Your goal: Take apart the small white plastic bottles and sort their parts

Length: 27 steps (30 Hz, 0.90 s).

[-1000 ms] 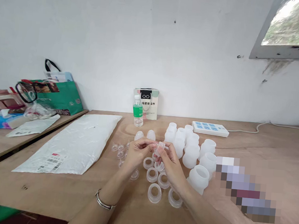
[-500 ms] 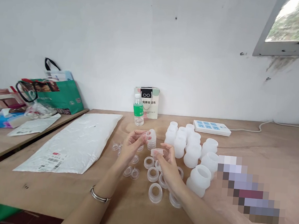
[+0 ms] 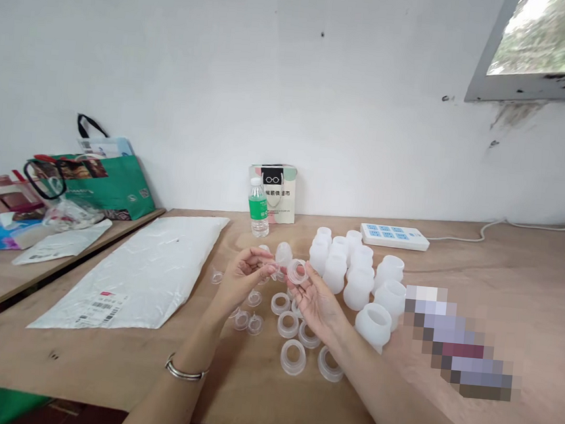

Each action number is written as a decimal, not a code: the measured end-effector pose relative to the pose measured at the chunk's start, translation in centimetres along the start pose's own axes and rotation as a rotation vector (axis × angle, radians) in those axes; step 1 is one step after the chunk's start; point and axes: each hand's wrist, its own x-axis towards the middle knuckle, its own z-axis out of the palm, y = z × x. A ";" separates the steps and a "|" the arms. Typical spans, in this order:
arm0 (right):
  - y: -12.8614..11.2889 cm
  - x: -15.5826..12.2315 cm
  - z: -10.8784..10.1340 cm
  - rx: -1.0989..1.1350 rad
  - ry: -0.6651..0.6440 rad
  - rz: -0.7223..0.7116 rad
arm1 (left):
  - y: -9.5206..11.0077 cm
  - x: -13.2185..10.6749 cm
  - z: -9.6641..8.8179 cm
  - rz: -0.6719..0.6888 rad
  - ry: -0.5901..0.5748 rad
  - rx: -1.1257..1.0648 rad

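Observation:
My right hand (image 3: 318, 302) holds up a translucent screw ring (image 3: 297, 272) by its edge, its opening turned toward me. Close to its left, my left hand (image 3: 247, 276) pinches a small clear bottle teat (image 3: 275, 272), partly hidden by the fingers. Ring and teat are near each other; whether they touch I cannot tell. Several similar rings (image 3: 293, 357) lie on the table below my right hand. Loose clear teats (image 3: 255, 324) are scattered under my left hand. Clear domed caps (image 3: 283, 252) stand just behind both hands.
Several frosted white bottles (image 3: 357, 288) stand to the right. Behind them is a power strip (image 3: 394, 236). A water bottle (image 3: 258, 208) and paper bag (image 3: 283, 202) stand by the wall. A white mailer bag (image 3: 143, 272) lies left; a pixelated patch (image 3: 459, 343) covers something at right.
My right hand has raised the ring and turned its opening toward me, bringing it closer to the left hand. The view has shifted slightly.

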 end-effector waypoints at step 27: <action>0.4 -1.7 0.1 0.021 -0.179 0.020 | -1.6 -1.7 1.0 0.770 -0.046 0.641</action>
